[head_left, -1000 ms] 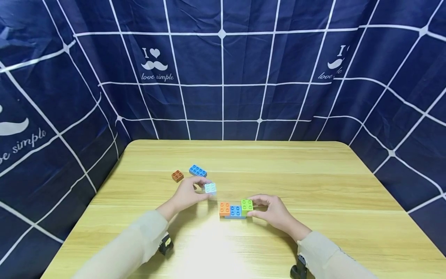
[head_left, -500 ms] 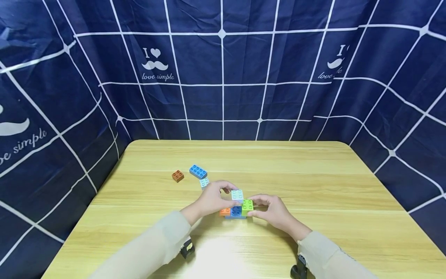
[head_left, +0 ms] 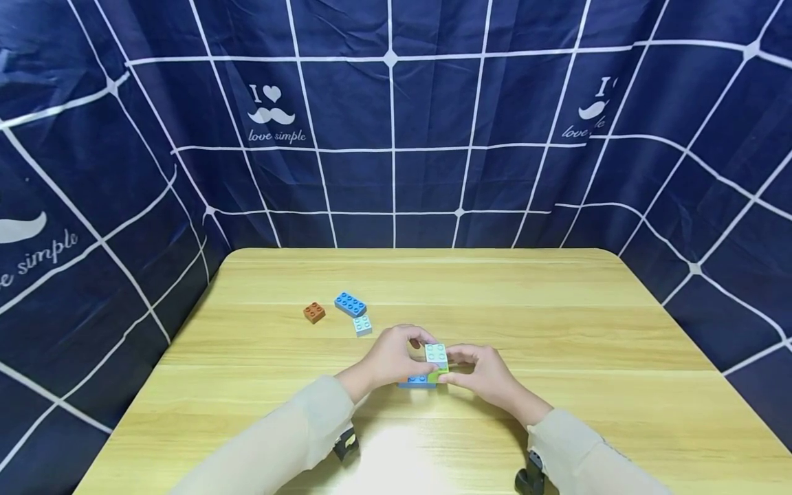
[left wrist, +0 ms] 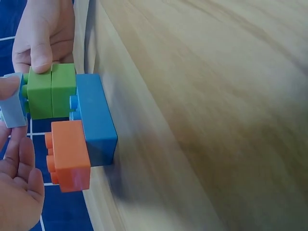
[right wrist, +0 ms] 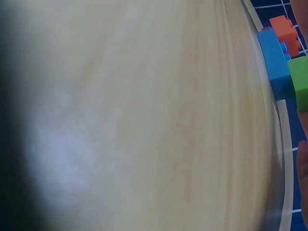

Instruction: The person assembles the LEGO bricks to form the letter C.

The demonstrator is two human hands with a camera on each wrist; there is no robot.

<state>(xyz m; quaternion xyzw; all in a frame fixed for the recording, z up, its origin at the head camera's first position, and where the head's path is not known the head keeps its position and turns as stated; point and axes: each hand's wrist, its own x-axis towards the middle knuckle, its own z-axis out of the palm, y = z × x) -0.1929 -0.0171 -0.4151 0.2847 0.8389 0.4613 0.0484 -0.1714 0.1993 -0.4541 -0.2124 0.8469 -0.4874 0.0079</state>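
My left hand pinches a pale blue four-stud toy brick between thumb and fingers, right over the top of two stacked green bricks. In the left wrist view the pale brick sits slightly tilted against the upper green brick's studs. With thumb and fingers, my right hand grips the green stack from its right side. Those green bricks stand on one end of a long blue brick lying on the table. On its other end is an orange brick, hidden behind my left hand in the head view.
Farther back on the wooden table, to the left, lie a brown brick, another long blue brick and a second pale blue brick. A dark blue gridded cloth encloses the table's back and sides.
My left hand has carried the pale blue brick rightward from near the loose bricks, over the orange and blue ones, onto the top of the green stack. My right hand has stayed in place.
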